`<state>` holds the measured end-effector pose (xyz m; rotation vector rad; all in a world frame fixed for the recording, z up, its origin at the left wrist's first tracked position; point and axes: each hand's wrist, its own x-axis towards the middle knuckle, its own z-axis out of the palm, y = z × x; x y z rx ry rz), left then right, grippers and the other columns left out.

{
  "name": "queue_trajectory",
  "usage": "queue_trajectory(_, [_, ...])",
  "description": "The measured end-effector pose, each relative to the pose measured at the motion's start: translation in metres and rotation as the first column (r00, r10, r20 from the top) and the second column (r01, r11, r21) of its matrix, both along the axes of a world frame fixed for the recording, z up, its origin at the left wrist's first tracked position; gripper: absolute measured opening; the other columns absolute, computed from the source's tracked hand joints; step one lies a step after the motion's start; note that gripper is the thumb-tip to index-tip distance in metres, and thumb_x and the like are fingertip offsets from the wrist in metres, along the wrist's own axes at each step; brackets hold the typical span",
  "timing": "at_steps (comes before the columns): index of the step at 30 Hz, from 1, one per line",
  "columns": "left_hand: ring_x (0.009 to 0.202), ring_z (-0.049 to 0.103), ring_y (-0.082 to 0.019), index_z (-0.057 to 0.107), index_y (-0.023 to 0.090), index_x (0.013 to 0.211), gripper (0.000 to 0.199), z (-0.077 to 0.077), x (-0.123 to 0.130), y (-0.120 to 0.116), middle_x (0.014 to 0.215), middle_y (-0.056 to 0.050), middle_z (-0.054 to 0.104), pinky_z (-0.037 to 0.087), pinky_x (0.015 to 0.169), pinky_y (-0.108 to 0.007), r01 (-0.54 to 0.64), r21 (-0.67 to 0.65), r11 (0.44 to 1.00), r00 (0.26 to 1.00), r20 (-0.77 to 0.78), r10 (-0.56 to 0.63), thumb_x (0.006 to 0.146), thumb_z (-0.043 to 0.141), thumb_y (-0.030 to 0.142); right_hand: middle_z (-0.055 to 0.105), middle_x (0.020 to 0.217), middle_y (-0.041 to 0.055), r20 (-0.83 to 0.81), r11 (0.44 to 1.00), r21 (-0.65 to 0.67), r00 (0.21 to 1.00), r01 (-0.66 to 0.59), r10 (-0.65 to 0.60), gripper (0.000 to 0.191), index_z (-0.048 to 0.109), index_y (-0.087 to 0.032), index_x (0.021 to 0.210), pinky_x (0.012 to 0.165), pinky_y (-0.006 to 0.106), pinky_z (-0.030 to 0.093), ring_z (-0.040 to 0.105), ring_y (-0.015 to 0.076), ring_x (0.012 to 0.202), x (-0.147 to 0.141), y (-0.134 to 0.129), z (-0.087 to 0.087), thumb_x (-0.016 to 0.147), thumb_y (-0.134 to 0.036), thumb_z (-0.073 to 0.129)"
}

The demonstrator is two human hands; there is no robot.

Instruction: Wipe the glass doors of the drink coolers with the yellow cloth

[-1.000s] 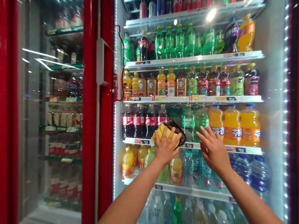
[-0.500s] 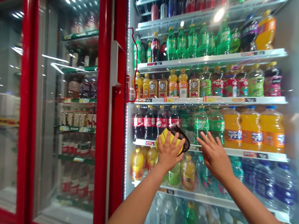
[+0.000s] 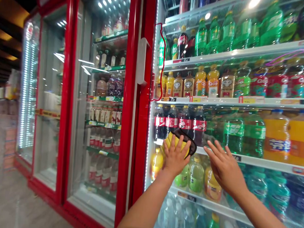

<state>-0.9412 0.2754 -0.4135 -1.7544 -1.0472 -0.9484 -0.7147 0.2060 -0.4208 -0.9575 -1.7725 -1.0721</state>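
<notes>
My left hand (image 3: 177,154) lies with spread fingers over a folded yellow cloth with a dark brown edge (image 3: 192,147), holding it flat against the glass door of a drinks fridge. Behind the cloth, dark cola bottles with red labels (image 3: 199,124) stand on a shelf. To the right, my right hand (image 3: 223,164) is open with fingers stretched out and nothing in it. It is at the glass, in front of the shelf edge; whether the palm touches cannot be told. Green bottles (image 3: 233,131) show behind and above it.
A red door frame (image 3: 129,93) with a white handle (image 3: 143,62) rises left of my hands. Further left is another glass-door fridge (image 3: 106,135). Red and pink lines (image 3: 164,61) mark the glass. Grey floor (image 3: 39,206) shows at lower left.
The view has turned left, showing more floor and fridges there. Both hands have moved left across the glass, the cloth moving with my left hand towards the door frame.
</notes>
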Motion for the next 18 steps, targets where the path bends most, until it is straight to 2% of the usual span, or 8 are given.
queue_trajectory(2, [0.157, 0.016, -0.036, 0.03, 0.046, 0.157, 0.063, 0.019, -0.006, 0.004, 0.169, 0.002, 0.028, 0.009, 0.121, -0.075, 0.044, -0.009, 0.999, 0.997, -0.066, -0.044, 0.097, 0.048, 0.056, 0.046, 0.158, 0.0096, -0.004, 1.0, -0.006, 1.0, -0.009, 0.009, 0.065, 0.042, -0.026, 0.154, 0.117, 0.066, 0.036, 0.032, 0.0322, 0.152, -0.01, 0.002, 0.003, 0.092, -0.007, 0.041])
queue_trajectory(4, [0.157, 0.016, -0.035, 0.035, 0.045, 0.155, 0.062, 0.046, -0.021, 0.009, 0.168, 0.002, 0.03, 0.008, 0.123, -0.072, 0.048, -0.003, 0.999, 0.999, 0.013, -0.048, 0.096, 0.051, 0.053, 0.045, 0.159, 0.0093, -0.02, 1.0, -0.008, 1.0, -0.016, 0.016, 0.065, 0.042, -0.027, 0.154, 0.118, 0.066, 0.035, 0.031, 0.0317, 0.153, -0.019, 0.005, 0.007, 0.092, -0.007, 0.041])
queue_trajectory(6, [0.157, 0.019, -0.035, 0.041, 0.041, 0.154, 0.06, 0.062, -0.042, 0.015, 0.167, -0.001, 0.031, 0.009, 0.124, -0.07, 0.025, 0.018, 1.0, 0.989, 0.145, -0.027, 0.096, 0.054, 0.048, 0.045, 0.159, 0.0092, -0.033, 1.0, -0.008, 0.999, -0.017, 0.017, 0.064, 0.042, -0.027, 0.154, 0.119, 0.066, 0.034, 0.03, 0.0315, 0.153, -0.026, 0.006, 0.01, 0.093, -0.007, 0.041])
queue_trajectory(8, [0.157, 0.019, -0.035, 0.042, 0.036, 0.154, 0.059, 0.052, -0.063, 0.018, 0.168, -0.004, 0.031, 0.011, 0.124, -0.069, -0.03, 0.042, 0.999, 0.955, 0.297, 0.016, 0.096, 0.053, 0.042, 0.044, 0.16, 0.0089, -0.032, 1.0, -0.017, 0.999, -0.018, 0.018, 0.063, 0.043, -0.027, 0.154, 0.119, 0.065, 0.034, 0.03, 0.0311, 0.153, -0.029, 0.007, 0.007, 0.094, -0.008, 0.041])
queue_trajectory(12, [0.156, 0.018, -0.038, 0.041, 0.031, 0.155, 0.063, -0.021, -0.073, 0.017, 0.166, -0.01, 0.033, 0.014, 0.122, -0.072, -0.054, 0.033, 0.998, 0.939, 0.342, 0.039, 0.095, 0.056, 0.041, 0.043, 0.16, 0.008, -0.003, 0.998, -0.063, 1.0, -0.016, 0.016, 0.06, 0.047, -0.027, 0.151, 0.12, 0.063, 0.034, 0.03, 0.03, 0.153, -0.032, 0.006, -0.011, 0.094, -0.008, 0.041])
queue_trajectory(14, [0.156, 0.019, -0.039, 0.04, 0.034, 0.155, 0.066, -0.043, -0.063, 0.013, 0.166, -0.009, 0.034, 0.012, 0.123, -0.071, -0.023, 0.01, 1.0, 0.962, 0.271, 0.019, 0.093, 0.059, 0.046, 0.043, 0.16, 0.0081, 0.011, 0.997, -0.083, 1.0, -0.008, 0.009, 0.057, 0.051, -0.026, 0.148, 0.12, 0.062, 0.033, 0.03, 0.0301, 0.153, -0.034, 0.005, -0.017, 0.094, -0.009, 0.042])
queue_trajectory(16, [0.156, 0.02, -0.038, 0.04, 0.04, 0.154, 0.067, -0.036, -0.052, 0.012, 0.166, -0.005, 0.036, 0.007, 0.124, -0.07, 0.034, 0.001, 0.999, 0.991, 0.133, -0.033, 0.092, 0.061, 0.05, 0.044, 0.16, 0.0084, 0.016, 0.996, -0.089, 1.0, 0.002, -0.001, 0.055, 0.054, -0.025, 0.146, 0.12, 0.061, 0.033, 0.031, 0.03, 0.153, -0.037, 0.006, -0.019, 0.094, -0.009, 0.042])
queue_trajectory(18, [0.157, 0.019, -0.036, 0.04, 0.044, 0.153, 0.064, -0.008, -0.05, 0.013, 0.166, -0.001, 0.035, 0.003, 0.125, -0.069, 0.068, -0.01, 0.998, 0.997, 0.037, -0.067, 0.092, 0.06, 0.05, 0.045, 0.159, 0.008, 0.01, 0.996, -0.085, 1.0, 0.013, -0.012, 0.056, 0.054, -0.025, 0.145, 0.121, 0.06, 0.033, 0.031, 0.0294, 0.153, -0.039, 0.006, -0.017, 0.094, -0.008, 0.042])
